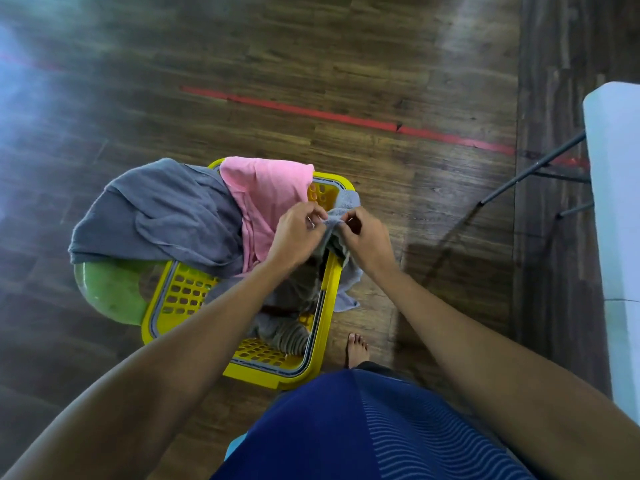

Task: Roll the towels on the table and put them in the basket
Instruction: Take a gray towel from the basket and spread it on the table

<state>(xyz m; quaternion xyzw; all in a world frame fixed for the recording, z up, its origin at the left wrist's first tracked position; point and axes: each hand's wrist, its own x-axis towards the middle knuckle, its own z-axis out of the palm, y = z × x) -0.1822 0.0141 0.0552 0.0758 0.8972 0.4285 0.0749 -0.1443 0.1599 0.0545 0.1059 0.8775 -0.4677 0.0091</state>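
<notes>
The person stands over the yellow basket point(330, 292) on the floor, both arms reaching down. The left hand point(298, 232) and the right hand point(363, 239) each pinch the top edge of a small grey towel point(348, 285). They are close together, so the towel hangs across the basket's right rim, part inside and part outside. The grip probably serves to lift it clear or to find its corners. A pink cloth point(266, 188) and a large dark grey cloth point(156, 216) drape over the far left rim onto what looks like a green stool point(110, 292), likely parked out of the way. More grey towelling point(287, 336) lies inside at the near end. The white table point(620, 202) stands well apart on the right, so this towel is not yet rolled.
</notes>
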